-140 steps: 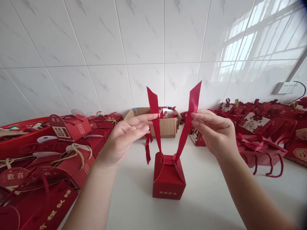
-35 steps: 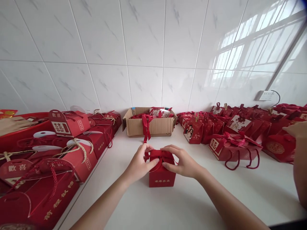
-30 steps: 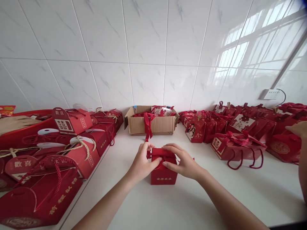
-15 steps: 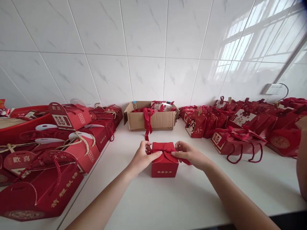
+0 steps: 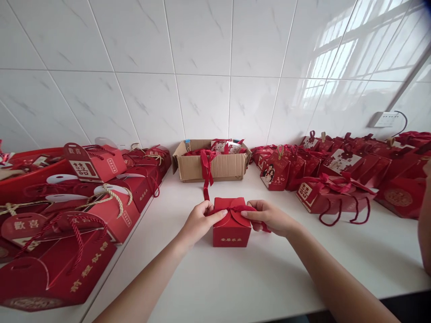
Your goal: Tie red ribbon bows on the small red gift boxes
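Note:
A small red gift box [image 5: 231,234] with gold characters on its front stands upright on the white table [image 5: 202,287]. Its rounded top flaps are folded over one another, and a red ribbon [image 5: 235,208] crosses them with a knot in the middle. At the box's left side my left hand [image 5: 204,218] pinches the ribbon between thumb and fingers. My right hand [image 5: 267,217] grips the ribbon's other side, fingers curled, with a loose end hanging below it. Both thumbs rest close to the knot.
Behind the gift box sits a cardboard box [image 5: 212,167] holding ribbons and cards. Red gift boxes with rope handles [image 5: 60,264] crowd the left. More red boxes [image 5: 336,193] stand at the right. Another person's arm [image 5: 424,224] shows at the right edge.
My right hand's fingers have curled in tighter around the ribbon. My left fingers have closed a little. The gift box stays in place while the view shifts slightly.

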### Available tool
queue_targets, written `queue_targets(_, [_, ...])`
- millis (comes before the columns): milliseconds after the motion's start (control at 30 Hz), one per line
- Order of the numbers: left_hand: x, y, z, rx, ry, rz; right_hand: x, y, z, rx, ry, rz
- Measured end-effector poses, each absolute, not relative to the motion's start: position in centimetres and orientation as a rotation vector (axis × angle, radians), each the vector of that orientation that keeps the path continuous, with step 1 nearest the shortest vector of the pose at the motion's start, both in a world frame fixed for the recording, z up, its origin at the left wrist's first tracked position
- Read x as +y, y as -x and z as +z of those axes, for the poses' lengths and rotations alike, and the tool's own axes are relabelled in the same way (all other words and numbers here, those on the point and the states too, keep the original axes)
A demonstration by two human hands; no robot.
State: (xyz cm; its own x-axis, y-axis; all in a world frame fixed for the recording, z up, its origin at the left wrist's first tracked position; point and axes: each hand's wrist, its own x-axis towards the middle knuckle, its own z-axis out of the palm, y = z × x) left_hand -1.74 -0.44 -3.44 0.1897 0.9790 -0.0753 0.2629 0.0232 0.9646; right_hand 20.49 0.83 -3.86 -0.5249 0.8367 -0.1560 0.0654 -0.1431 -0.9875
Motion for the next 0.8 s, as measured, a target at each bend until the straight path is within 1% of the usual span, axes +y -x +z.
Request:
queue_targets(233, [-0.5,1.6,-3.7,1.262,-1.442,0.914,0.6,-20.6,-3.6,-1.534,1.192,1.615])
queue_targets(300, [-0.6,1.5,-3.7,1.267,-1.438,0.929,0.6,-20.5,-3.7,-1.504,1.131,1.631])
queue_targets(433, [-0.7,1.4,-3.7,1.282,-1.448,0.952,0.7,-20.2,-4.0,-1.379,0.94,1.782])
queue_targets(800, [-0.6,2.0,-2.8,1.225,-1.34,0.905,1.1,-20.3,-4.7,-1.419,0.92,1.827])
